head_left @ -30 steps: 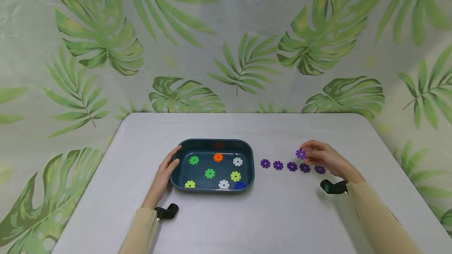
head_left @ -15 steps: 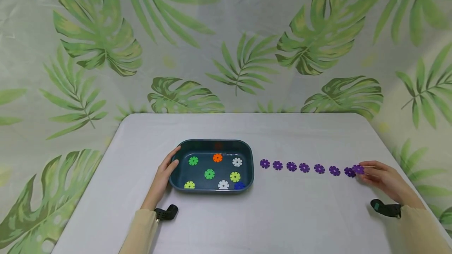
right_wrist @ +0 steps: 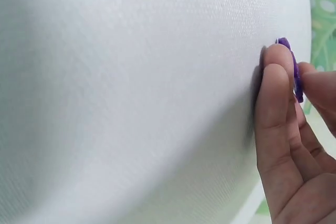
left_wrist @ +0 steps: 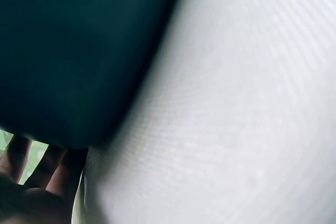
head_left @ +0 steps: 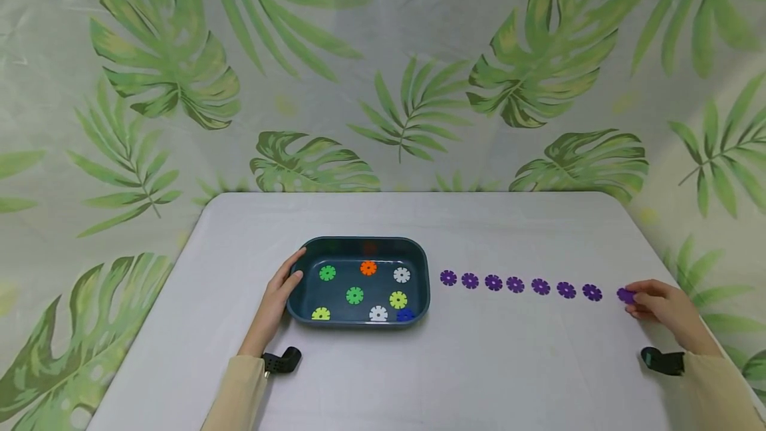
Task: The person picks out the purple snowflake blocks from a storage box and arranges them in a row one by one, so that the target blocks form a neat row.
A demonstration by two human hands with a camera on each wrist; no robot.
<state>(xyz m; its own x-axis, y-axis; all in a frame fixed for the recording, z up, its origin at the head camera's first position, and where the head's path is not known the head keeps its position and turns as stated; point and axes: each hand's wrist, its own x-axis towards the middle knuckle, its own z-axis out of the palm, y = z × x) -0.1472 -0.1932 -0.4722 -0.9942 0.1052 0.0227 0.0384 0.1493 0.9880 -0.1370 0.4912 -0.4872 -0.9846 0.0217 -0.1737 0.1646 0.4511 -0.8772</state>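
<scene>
Near the table's right edge, my right hand [head_left: 664, 308] pinches a purple notched disc [head_left: 625, 295] between thumb and fingers, low at the tabletop. In the right wrist view the same purple disc [right_wrist: 297, 74] stands on edge between thumb and fingertips. To its left runs a row of several purple notched discs [head_left: 540, 287], spaced apart on the table. My left hand [head_left: 278, 294] holds the left end of a dark teal tray [head_left: 359, 324], thumb at the rim. Fingers [left_wrist: 65, 177] touch its outer wall in the left wrist view; part of that hand is out of frame.
Inside the tray lie several notched discs, among them a green disc [head_left: 354, 295], an orange disc [head_left: 368, 268], a white disc [head_left: 401, 275] and a blue disc [head_left: 405, 314]. A white cloth covers the table [head_left: 479, 364]. Behind it hangs a leaf-patterned curtain [head_left: 419, 52].
My right hand has moved right along the purple row with its disc, then lowered it past the row's right end. The left hand and tray stay in place.
</scene>
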